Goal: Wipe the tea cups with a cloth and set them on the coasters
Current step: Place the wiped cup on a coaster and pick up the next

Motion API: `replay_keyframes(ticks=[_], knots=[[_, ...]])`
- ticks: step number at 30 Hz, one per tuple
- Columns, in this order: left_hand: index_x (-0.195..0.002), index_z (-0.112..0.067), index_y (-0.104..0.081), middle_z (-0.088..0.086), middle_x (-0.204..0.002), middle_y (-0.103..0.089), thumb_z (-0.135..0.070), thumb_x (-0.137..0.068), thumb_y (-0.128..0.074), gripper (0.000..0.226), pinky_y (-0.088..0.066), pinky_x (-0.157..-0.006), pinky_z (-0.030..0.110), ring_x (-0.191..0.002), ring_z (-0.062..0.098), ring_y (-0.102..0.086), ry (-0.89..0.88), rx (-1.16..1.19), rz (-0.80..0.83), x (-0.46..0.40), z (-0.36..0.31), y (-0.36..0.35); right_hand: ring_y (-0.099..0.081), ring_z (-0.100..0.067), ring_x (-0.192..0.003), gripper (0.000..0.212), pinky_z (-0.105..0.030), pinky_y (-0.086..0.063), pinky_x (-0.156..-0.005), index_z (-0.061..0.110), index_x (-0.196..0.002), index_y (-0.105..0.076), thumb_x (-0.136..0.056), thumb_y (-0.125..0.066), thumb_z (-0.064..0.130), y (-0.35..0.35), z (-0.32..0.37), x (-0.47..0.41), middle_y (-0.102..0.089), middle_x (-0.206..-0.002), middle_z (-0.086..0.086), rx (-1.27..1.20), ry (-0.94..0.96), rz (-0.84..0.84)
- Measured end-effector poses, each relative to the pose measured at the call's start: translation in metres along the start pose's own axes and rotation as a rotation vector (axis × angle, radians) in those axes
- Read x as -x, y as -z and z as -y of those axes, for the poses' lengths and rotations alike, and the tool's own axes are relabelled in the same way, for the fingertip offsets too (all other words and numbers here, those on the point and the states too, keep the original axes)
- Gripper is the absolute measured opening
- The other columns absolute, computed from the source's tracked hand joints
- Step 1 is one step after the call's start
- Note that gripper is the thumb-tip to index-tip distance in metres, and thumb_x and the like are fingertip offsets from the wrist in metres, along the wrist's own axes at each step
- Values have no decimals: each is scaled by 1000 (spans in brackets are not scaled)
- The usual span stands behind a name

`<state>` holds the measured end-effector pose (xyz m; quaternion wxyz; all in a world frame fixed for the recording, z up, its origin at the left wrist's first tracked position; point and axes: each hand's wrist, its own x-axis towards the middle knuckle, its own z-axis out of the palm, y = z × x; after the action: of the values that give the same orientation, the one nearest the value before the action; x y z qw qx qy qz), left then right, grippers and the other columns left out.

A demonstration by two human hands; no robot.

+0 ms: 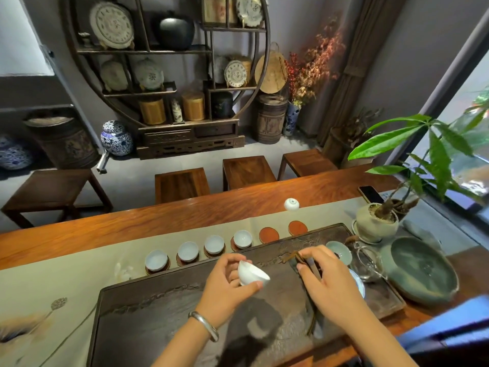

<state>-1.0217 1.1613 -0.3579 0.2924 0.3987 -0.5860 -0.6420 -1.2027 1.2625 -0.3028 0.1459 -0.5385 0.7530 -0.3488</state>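
Over the dark carved wooden tea tray (148,308), our left hand (225,284) is closed around a tilted small white porcelain tea cup (251,274), while our right hand (328,279) pinches dark wooden tongs (309,263). Beyond the tray's far edge, four pale cups (201,249) sit on round coasters, with two bare red-brown coasters (283,231) to their right.

Five white tea cups (253,273), six coasters (269,234), three stools (182,184).

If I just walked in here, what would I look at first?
Probably the two hands in the middle: the left hand holds a small white tea cup above the dark tea tray, and the right hand rests on a dark cloth. Behind them, four pale cups sit in a row on coasters, with two empty orange coasters to their right. At the back stands a big round shelf.
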Motion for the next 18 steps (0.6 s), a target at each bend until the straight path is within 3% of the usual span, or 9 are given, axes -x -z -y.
replay_keyframes(ticks=[5,9,12,18], knots=[[-124,-21,-47,1,-114,-60,-1,-67,-84,71,-52,-78,13,-100,12,-63,48,-135,32,-39,7,-38,-51,1,-87,13,-6,-38,-69,29,-94,-59,-90,-57,17,27,-37,-24,-54,-94,14,-46,-37,14],[-124,-25,-45,-1,-112,-56,-9,-65,-86,73,-47,-77,7,-101,6,-57,64,-272,10,-85,19,-71,-48,11,-95,27,-1,-35,-75,40,-86,-51,-89,-58,14,49,-68,-50,-53,-94,17,-65,-34,49],[-121,-30,-46,-4,-110,-56,-17,-63,-87,72,-45,-81,14,-101,11,-56,86,-335,-80,-119,29,-92,-48,10,-94,21,0,-33,-76,32,-90,-58,-87,-59,10,63,-88,-71,-55,-92,15,-51,-6,73],[-123,-18,-52,3,-118,-57,-22,-60,-89,73,-42,-88,27,-104,17,-53,140,-441,-266,-180,57,-114,-50,4,-95,13,-6,-36,-79,24,-97,-60,-89,-58,14,74,-121,-114,-53,-96,13,-55,1,187]])
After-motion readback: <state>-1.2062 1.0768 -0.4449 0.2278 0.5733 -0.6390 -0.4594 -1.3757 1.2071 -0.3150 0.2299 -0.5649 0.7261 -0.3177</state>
